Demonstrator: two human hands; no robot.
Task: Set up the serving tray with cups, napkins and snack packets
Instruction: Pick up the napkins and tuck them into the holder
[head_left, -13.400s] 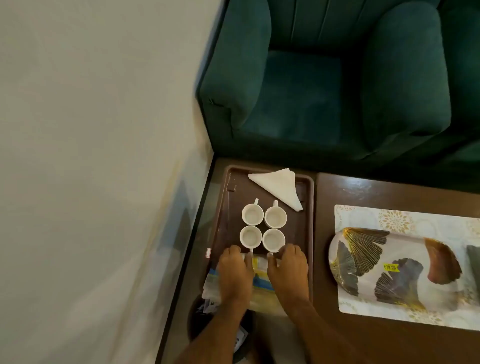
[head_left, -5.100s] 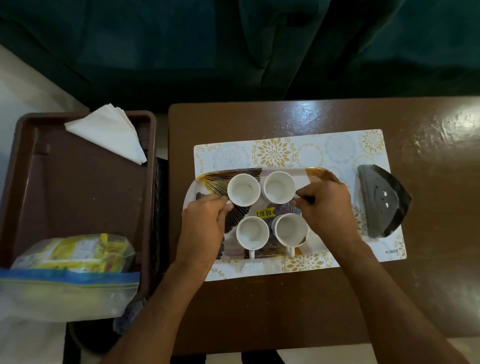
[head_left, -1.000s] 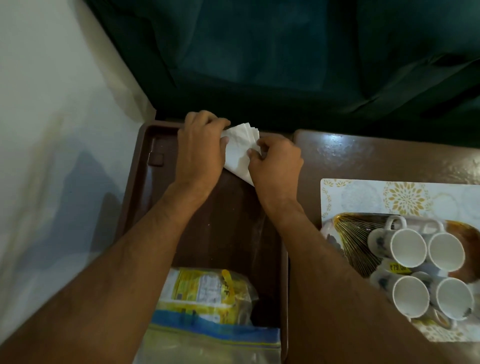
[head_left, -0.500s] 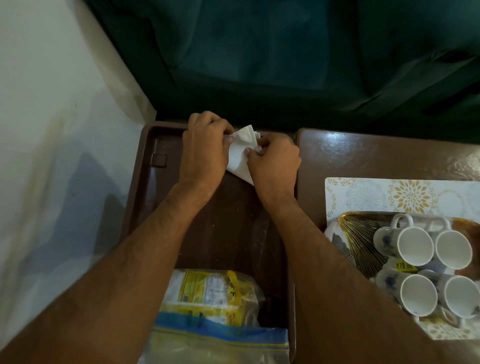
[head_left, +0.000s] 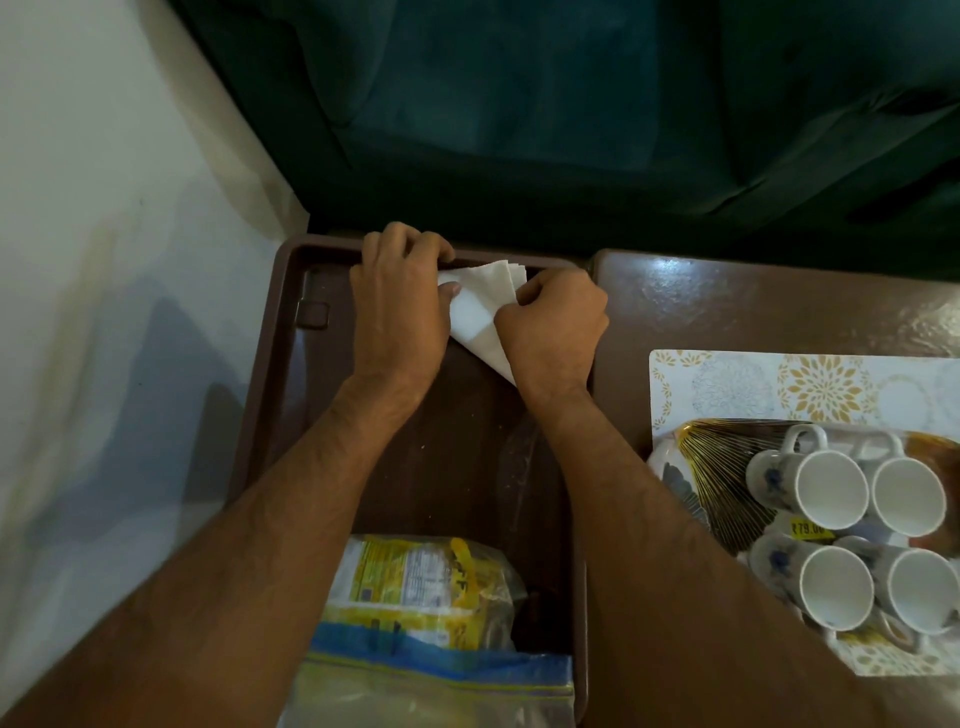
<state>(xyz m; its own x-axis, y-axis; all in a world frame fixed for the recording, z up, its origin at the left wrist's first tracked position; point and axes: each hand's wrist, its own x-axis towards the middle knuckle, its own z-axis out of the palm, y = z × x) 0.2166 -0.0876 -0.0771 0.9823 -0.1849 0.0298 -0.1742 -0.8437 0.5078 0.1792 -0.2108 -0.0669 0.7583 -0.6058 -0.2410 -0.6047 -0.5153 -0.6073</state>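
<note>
— Grips? Left hand (head_left: 397, 306) and right hand (head_left: 550, 332), both curled, pinching the stack of white napkins (head_left: 480, 312) from either side.

— Where exactly? At the far end of the brown bin (head_left: 270, 395), napkins just under its far rim, folded point toward the near side.

— Around them? Nearer in the same bin, yellow snack packets (head_left: 415, 587), partly under a clear zip bag (head_left: 431, 686); forearms crossing above.

— And to the right? On the dark worktop (head_left: 753, 306), a patterned placemat (head_left: 779, 384) carrying the serving tray (head_left: 696, 467) with four white cups (head_left: 831, 493), well apart from both hands.
</note>
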